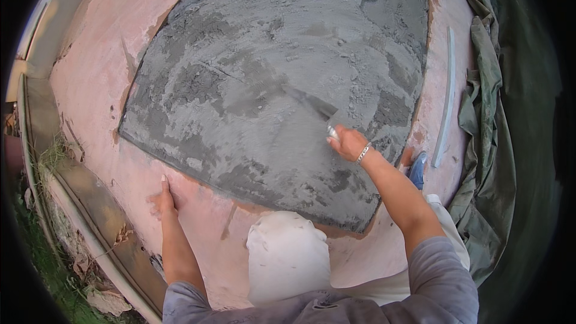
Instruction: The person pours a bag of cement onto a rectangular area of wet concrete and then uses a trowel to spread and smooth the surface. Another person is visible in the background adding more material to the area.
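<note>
A broad patch of wet grey mortar [202, 130] spreads before me, with smooth streaks and rough, crumbly areas. My right hand [348, 143] grips the pale handle of a steel trowel [320, 106] over the lower right part of the patch. Its blade points up and left and lies on or just above the mortar; the exact contact cannot be told. Left of the patch's near edge, my left hand [165, 198] leans on the pinkish floor [207, 229] with its fingers apart, holding nothing.
A pale straight bar [445, 103] lies right of the mortar. Beyond it is a crumpled green tarpaulin [488, 166]. My white-clad knee [288, 256] is by the near edge, my blue shoe [417, 171] by the right edge. A raised border [96, 207] with grass runs along the left.
</note>
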Action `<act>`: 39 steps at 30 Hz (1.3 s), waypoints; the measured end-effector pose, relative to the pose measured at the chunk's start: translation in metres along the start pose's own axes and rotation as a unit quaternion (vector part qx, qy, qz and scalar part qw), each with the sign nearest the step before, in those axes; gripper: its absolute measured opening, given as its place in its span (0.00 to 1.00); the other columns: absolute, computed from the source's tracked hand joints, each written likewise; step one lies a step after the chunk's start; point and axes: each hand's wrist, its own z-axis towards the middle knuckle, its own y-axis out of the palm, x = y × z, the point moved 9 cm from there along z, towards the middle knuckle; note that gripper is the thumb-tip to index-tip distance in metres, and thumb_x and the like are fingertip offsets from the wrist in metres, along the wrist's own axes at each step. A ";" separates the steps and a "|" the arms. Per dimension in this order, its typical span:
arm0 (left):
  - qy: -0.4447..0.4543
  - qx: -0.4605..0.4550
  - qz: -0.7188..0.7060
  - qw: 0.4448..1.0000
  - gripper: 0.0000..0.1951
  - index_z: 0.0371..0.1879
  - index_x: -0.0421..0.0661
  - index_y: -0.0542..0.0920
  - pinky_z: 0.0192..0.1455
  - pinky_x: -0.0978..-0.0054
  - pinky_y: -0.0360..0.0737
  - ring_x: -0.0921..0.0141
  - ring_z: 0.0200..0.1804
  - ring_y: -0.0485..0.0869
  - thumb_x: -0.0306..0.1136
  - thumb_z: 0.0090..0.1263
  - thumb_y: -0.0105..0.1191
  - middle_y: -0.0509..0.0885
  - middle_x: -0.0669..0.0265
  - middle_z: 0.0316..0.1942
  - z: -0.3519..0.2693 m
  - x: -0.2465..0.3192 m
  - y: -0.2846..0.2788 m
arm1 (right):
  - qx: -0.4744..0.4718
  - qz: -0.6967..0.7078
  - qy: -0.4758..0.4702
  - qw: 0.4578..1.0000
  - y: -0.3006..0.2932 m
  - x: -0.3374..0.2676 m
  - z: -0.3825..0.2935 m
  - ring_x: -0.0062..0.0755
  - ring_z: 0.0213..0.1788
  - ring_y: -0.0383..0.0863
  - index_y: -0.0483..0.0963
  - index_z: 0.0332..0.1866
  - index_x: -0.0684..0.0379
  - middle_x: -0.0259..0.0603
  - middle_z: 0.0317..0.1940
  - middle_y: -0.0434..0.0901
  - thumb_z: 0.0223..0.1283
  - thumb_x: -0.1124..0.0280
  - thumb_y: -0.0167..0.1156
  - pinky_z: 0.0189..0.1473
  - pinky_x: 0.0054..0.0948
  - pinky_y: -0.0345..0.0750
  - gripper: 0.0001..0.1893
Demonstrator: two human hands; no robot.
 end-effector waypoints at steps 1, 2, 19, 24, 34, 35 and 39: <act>0.002 0.004 -0.005 1.000 0.73 0.79 0.45 0.34 0.76 0.39 0.31 0.36 0.78 0.30 0.83 0.45 0.56 0.32 0.29 0.76 -0.001 0.000 -0.001 | -0.074 -0.015 -0.080 0.994 0.028 -0.037 -0.009 0.60 0.44 0.84 0.73 0.50 0.64 0.61 0.37 0.84 0.70 0.55 0.55 0.48 0.49 0.79 0.20; 0.002 0.005 0.005 1.000 0.73 0.79 0.45 0.34 0.76 0.39 0.30 0.36 0.78 0.30 0.83 0.45 0.56 0.33 0.29 0.76 -0.001 0.001 -0.002 | -0.146 -0.042 -0.129 0.980 0.057 -0.068 -0.020 0.60 0.44 0.84 0.73 0.51 0.64 0.60 0.38 0.84 0.70 0.54 0.55 0.48 0.49 0.79 0.20; -0.008 -0.002 0.041 0.999 0.72 0.79 0.43 0.34 0.77 0.40 0.29 0.37 0.78 0.29 0.82 0.46 0.56 0.34 0.27 0.75 -0.008 0.007 -0.004 | 0.035 -0.043 -0.058 0.997 -0.033 -0.052 0.056 0.62 0.43 0.84 0.73 0.50 0.67 0.63 0.37 0.83 0.70 0.56 0.54 0.47 0.51 0.79 0.21; -0.013 0.009 0.024 1.000 0.72 0.79 0.44 0.34 0.76 0.40 0.31 0.37 0.78 0.30 0.82 0.46 0.55 0.33 0.29 0.76 -0.011 0.008 -0.007 | -0.042 -0.006 -0.064 0.997 0.012 -0.088 0.051 0.61 0.47 0.83 0.72 0.52 0.65 0.62 0.42 0.83 0.71 0.55 0.54 0.51 0.51 0.78 0.21; 0.015 0.014 -0.003 1.000 0.71 0.80 0.47 0.35 0.77 0.39 0.33 0.37 0.78 0.31 0.83 0.46 0.54 0.32 0.31 0.77 0.008 0.000 0.003 | 0.241 0.061 0.214 0.945 -0.055 0.173 -0.003 0.61 0.43 0.84 0.74 0.47 0.68 0.62 0.39 0.83 0.68 0.52 0.56 0.47 0.48 0.79 0.23; 0.013 0.011 -0.006 1.000 0.71 0.80 0.47 0.35 0.77 0.39 0.34 0.38 0.79 0.30 0.83 0.46 0.54 0.32 0.31 0.77 0.007 -0.001 0.004 | 0.247 0.054 0.260 0.932 -0.053 0.190 -0.011 0.59 0.39 0.86 0.74 0.46 0.68 0.60 0.36 0.84 0.68 0.53 0.56 0.43 0.47 0.81 0.23; 0.008 0.008 -0.012 1.000 0.71 0.80 0.48 0.35 0.77 0.39 0.37 0.40 0.79 0.31 0.83 0.47 0.55 0.32 0.31 0.77 0.004 0.001 0.002 | 0.253 0.245 0.353 0.866 -0.037 0.246 -0.041 0.52 0.28 0.86 0.74 0.45 0.71 0.60 0.31 0.84 0.68 0.54 0.56 0.33 0.44 0.82 0.23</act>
